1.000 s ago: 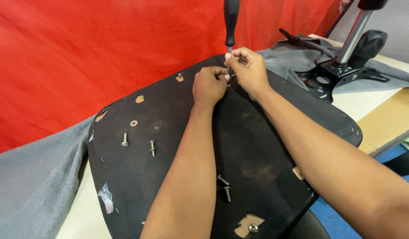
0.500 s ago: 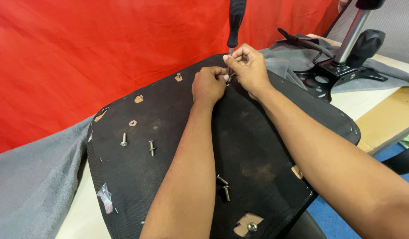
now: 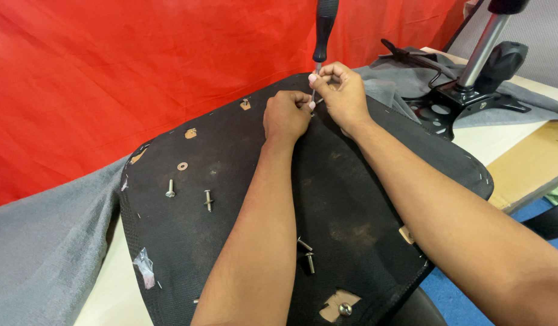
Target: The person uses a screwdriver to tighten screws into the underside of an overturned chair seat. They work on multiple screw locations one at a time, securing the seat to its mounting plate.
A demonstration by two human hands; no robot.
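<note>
A black fabric-covered chair seat base [image 3: 242, 181] lies upside down in front of me. At its far edge stands a screwdriver [image 3: 325, 27] with a black handle, upright, tip down on the seat. My right hand [image 3: 342, 90] pinches the thin metal shaft just below the handle. My left hand [image 3: 286, 115] is closed right beside it, fingertips at the screwdriver's tip; a small screw there is mostly hidden. Loose bolts lie on the seat: two at the left [image 3: 170, 189] [image 3: 209, 200] and two near my left forearm [image 3: 307, 253].
A washer [image 3: 182, 166] lies near the left bolts, and a bolt sits in a bare patch [image 3: 344, 309] at the near edge. A red cloth [image 3: 109, 78] hangs behind. The chair's metal mechanism with gas cylinder [image 3: 466, 90] lies at the right on grey cloth [image 3: 31, 253].
Both hands stay at the same spot on the far edge. The view has shifted slightly; the screwdriver stands about as before.
</note>
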